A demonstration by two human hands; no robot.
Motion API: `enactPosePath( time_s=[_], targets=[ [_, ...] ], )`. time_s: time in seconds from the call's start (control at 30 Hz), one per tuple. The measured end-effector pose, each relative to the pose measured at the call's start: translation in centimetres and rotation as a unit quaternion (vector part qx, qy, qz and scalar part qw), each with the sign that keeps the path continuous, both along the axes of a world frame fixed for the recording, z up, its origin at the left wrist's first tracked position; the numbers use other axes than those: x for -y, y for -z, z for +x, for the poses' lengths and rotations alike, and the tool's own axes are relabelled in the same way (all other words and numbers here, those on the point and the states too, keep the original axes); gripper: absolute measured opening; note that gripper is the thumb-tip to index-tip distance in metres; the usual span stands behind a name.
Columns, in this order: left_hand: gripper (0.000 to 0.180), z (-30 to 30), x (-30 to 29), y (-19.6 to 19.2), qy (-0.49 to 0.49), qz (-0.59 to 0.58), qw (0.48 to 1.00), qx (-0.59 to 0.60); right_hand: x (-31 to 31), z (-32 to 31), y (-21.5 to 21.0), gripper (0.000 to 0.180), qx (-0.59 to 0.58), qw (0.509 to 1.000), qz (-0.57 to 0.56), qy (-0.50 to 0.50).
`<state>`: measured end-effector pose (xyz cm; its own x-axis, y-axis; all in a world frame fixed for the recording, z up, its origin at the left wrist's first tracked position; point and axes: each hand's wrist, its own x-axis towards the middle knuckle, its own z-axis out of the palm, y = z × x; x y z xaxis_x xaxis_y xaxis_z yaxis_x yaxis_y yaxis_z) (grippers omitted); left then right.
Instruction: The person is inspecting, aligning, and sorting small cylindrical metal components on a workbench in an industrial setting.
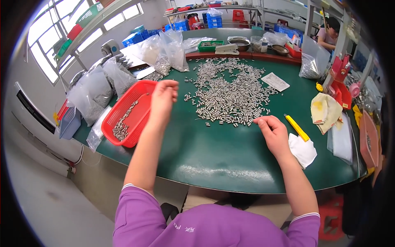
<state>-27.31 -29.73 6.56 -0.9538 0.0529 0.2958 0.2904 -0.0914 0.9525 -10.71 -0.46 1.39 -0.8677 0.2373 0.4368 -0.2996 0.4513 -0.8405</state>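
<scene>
A wide heap of small silver metal cylinders (230, 92) lies spread on the green table (214, 152). My left hand (163, 99) hangs with fingers drawn together beside the right rim of a red plastic basket (142, 117), which holds a small pile of the same cylinders. Whether it holds any pieces I cannot tell. My right hand (272, 133) rests on the table at the heap's near right edge, fingertips pinched at the nearest cylinders. Both purple sleeves show at the bottom.
Clear bags of metal parts (92, 92) stand left and behind the basket. A yellow utility knife (297, 127), white cloth (303, 150) and stained rag (325, 111) lie right of my right hand. A red press tool (339, 78) stands far right; another person (329, 33) sits beyond.
</scene>
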Motion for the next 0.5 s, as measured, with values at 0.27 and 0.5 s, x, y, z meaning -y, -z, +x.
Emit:
enactPosePath(
  time_s=[0.27, 0.5],
  targets=[
    [0.036, -3.9, 11.1, -0.1, -0.29, -0.519, 0.784, -0.178, -0.1, -0.4, -0.4, 0.015, -0.014, 1.0, 0.025, 0.01],
    [0.037, 6.2, -3.2, 2.0, 0.096, -0.391, 0.901, -0.159, -0.2, 0.0, -0.3, 0.013, 0.02, 0.998, 0.059, 0.005]
  ],
)
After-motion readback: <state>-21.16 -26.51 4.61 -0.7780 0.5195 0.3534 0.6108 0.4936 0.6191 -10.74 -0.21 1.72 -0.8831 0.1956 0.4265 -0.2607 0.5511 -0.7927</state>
